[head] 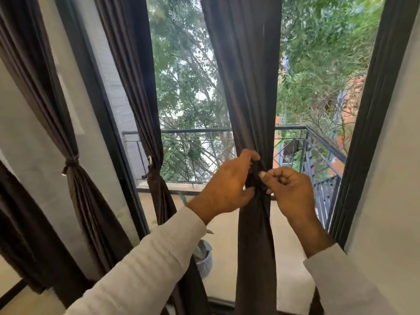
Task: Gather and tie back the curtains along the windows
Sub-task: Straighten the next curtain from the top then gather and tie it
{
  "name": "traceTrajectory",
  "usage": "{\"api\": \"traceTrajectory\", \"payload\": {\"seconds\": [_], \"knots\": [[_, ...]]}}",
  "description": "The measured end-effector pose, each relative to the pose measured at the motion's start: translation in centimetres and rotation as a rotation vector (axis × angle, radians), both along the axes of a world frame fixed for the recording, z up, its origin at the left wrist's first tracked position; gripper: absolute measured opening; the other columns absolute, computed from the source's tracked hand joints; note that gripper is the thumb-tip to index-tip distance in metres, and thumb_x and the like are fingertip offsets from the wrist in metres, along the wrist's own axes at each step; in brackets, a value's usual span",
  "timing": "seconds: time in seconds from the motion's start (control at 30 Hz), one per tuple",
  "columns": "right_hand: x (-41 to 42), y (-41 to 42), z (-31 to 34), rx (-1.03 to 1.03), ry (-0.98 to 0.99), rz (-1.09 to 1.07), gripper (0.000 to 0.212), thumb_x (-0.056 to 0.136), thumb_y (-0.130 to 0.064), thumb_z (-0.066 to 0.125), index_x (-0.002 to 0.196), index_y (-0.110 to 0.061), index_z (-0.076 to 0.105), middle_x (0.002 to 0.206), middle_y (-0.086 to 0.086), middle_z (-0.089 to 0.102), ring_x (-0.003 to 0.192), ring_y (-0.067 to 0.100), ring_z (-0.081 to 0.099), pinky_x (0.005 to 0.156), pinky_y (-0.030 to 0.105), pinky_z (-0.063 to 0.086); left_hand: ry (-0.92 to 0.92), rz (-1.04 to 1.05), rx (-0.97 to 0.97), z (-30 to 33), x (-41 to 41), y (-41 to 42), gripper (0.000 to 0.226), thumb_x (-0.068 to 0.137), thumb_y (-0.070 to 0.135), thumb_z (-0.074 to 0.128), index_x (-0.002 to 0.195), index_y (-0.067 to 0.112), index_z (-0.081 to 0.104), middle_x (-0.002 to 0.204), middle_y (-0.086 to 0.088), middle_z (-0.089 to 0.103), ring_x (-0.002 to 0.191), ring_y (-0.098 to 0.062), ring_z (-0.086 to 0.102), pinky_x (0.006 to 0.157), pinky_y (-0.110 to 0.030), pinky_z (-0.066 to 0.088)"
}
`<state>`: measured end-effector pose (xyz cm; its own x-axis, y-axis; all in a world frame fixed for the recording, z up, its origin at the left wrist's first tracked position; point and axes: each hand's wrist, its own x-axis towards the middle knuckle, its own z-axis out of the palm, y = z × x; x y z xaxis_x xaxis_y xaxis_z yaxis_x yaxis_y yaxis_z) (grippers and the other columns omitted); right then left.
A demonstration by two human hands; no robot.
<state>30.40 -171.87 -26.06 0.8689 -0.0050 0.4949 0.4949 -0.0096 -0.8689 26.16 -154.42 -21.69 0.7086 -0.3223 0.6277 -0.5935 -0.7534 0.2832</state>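
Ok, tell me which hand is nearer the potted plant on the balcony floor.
Left. The left hand is up at the curtain, above and just right of the potted plant; the right hand is on the curtain's far side.

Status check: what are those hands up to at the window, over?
Both hands, left and right, pinching the middle curtain. Tie unfinished. Two curtains leftward already tied. Nothing in the way.

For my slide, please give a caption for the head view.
Both hands, left hand and right hand, tie the middle curtain; two curtains to the left are tied.
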Motion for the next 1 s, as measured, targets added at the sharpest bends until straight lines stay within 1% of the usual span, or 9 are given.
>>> {"api": "traceTrajectory", "payload": {"seconds": [0.13,0.23,0.4,0.53,0.6,0.67,0.8,0.93,1.0], "knots": [[0.1,0.5,0.4,-0.033,0.053,0.017,0.014,0.090,-0.020,0.083,0.079,-0.018,0.076,0.057,-0.004,0.068,0.049,0.008,0.060,0.052,0.021,0.050,-0.203,0.077,-0.005,-1.4,-0.2,0.4,0.055,0.082,0.009,0.075,0.131,0.020,0.054,0.102,-0.001,0.067,0.086,-0.021,0.062,0.075,-0.043,0.056],[0.1,0.2,1.1,-0.069,0.014,0.077,0.013,0.089,-0.017,0.084,0.078,-0.015,0.077,0.058,-0.006,0.068,0.049,0.007,0.058,0.054,0.017,0.047,-0.273,0.066,0.047,-1.5,0.2,0.9,0.043,0.085,0.008,0.073,0.128,0.011,0.068,0.106,-0.006,0.066,0.088,-0.027,0.064,0.074,-0.042,0.057],[-0.1,-0.6,2.0,-0.107,-0.098,0.203,0.006,0.086,-0.006,0.084,0.083,-0.008,0.079,0.060,-0.009,0.070,0.051,0.002,0.058,0.056,0.011,0.046,-0.257,0.023,0.117,-1.2,0.2,1.8,0.024,0.092,0.011,0.067,0.115,0.008,0.075,0.104,-0.008,0.059,0.091,-0.026,0.059,0.075,-0.040,0.052],[-0.1,-0.4,2.3,-0.090,-0.054,0.229,0.011,0.090,-0.004,0.079,0.081,-0.009,0.076,0.059,-0.004,0.069,0.052,0.005,0.058,0.053,0.014,0.046,-0.097,-0.040,0.156,-0.9,0.6,2.5,0.015,0.094,0.021,0.066,0.099,0.008,0.071,0.111,-0.008,0.055,0.102,-0.030,0.053,0.090,-0.051,0.048],[0.1,-0.1,2.5,-0.077,0.022,0.277,0.016,0.094,-0.006,0.075,0.079,-0.011,0.073,0.058,-0.002,0.066,0.052,0.008,0.056,0.049,0.017,0.044,0.078,-0.098,0.127,-0.5,0.9,3.1,0.019,0.094,0.027,0.069,0.104,0.010,0.072,0.118,-0.006,0.052,0.112,-0.030,0.049,0.101,-0.055,0.043],[0.1,0.2,2.6,-0.023,0.158,0.351,0.024,0.096,-0.010,0.072,0.073,-0.016,0.074,0.059,-0.001,0.064,0.051,0.010,0.053,0.046,0.019,0.043,0.168,-0.137,0.131,-0.2,1.1,3.7,0.030,0.087,0.033,0.078,0.108,0.012,0.071,0.122,-0.007,0.050,0.117,-0.032,0.047,0.107,-0.054,0.041],[0.1,0.6,3.0,0.008,0.332,0.448,0.033,0.097,-0.018,0.071,0.064,-0.018,0.076,0.065,0.005,0.060,0.050,0.011,0.049,0.051,0.023,0.042,0.100,-0.114,0.145,0.1,0.9,3.7,0.028,0.086,0.036,0.083,0.100,0.015,0.070,0.113,-0.003,0.050,0.107,-0.028,0.048,0.100,-0.054,0.044],[0.5,0.6,3.0,0.072,0.383,0.445,0.030,0.094,-0.024,0.074,0.065,-0.016,0.071,0.064,0.006,0.052,0.051,0.012,0.046,0.052,0.024,0.041,-0.084,-0.053,0.135,0.0,0.6,3.5,0.019,0.095,0.032,0.076,0.101,0.015,0.072,0.100,-0.002,0.059,0.093,-0.024,0.053,0.086,-0.046,0.047],[0.6,0.6,2.9,0.096,0.390,0.434,0.031,0.095,-0.023,0.073,0.064,-0.016,0.070,0.064,0.005,0.051,0.050,0.011,0.046,0.052,0.024,0.041,-0.148,-0.005,0.174,0.1,0.2,3.4,0.016,0.094,0.028,0.074,0.102,0.014,0.070,0.094,0.000,0.063,0.090,-0.024,0.055,0.084,-0.045,0.046]]}}
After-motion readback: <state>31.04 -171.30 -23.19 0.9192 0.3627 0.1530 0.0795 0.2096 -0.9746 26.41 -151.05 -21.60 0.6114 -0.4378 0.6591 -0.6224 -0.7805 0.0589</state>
